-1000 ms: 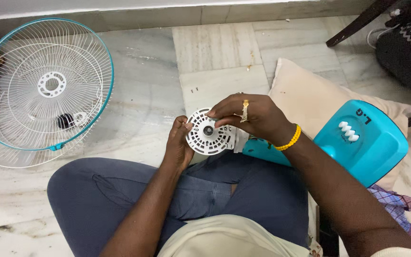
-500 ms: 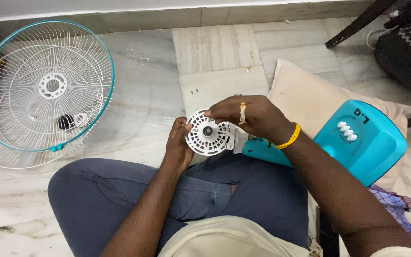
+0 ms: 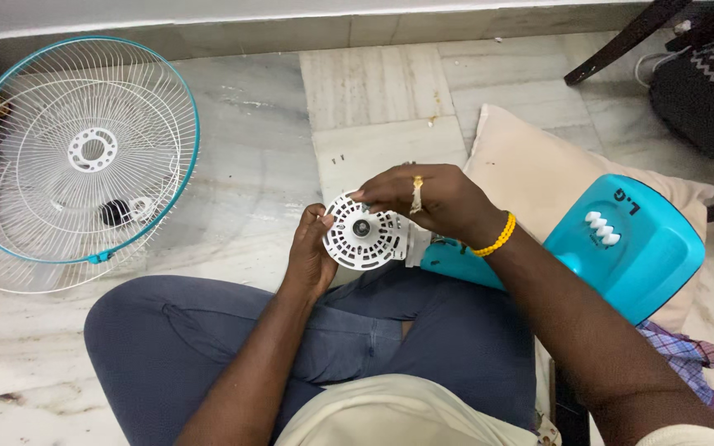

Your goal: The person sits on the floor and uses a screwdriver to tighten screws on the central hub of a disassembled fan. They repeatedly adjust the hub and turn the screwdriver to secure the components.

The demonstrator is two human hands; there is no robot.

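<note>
Marble floor (image 3: 373, 107): one surface, everything is seated on it, the person included.

Fan grilles (image 3: 76, 161): two counted, white wire, stacked at far left on the floor. A teal rim is carried by the upper one, and a white centre ring (image 3: 92, 149) is seen in its middle. One small black part (image 3: 114, 212) is seen through the wires; what it is cannot be told.

Fan base (image 3: 630, 248): one, teal plastic, lying tilted at right on one beige cushion (image 3: 530, 169). One row of white buttons (image 3: 602, 228) is set in its top face; four appear to be counted, not certain. The neck end of the base is extended toward the lap, just beside the right wrist.

Checked cloth (image 3: 687, 363): one, partly tucked under the base at lower right.

Dark chair leg (image 3: 621, 41) and one dark patterned bag (image 3: 708, 83): top right corner, well apart from the hands.

Vented motor cover (image 3: 364, 239): one, white, round, slotted, with a dark hub at centre. It is held above the lap, between the two hands, face up to the camera.

Left hand (image 3: 311, 252): grip closed on the cover's left edge, thumb on the face, fingers behind.

Right hand (image 3: 431, 202): grip closed over the cover's upper right edge, fingertips pinched on the rim. One gold ring (image 3: 416, 183) is worn on a finger, one yellow bead bracelet (image 3: 495, 238) on the wrist.
</note>
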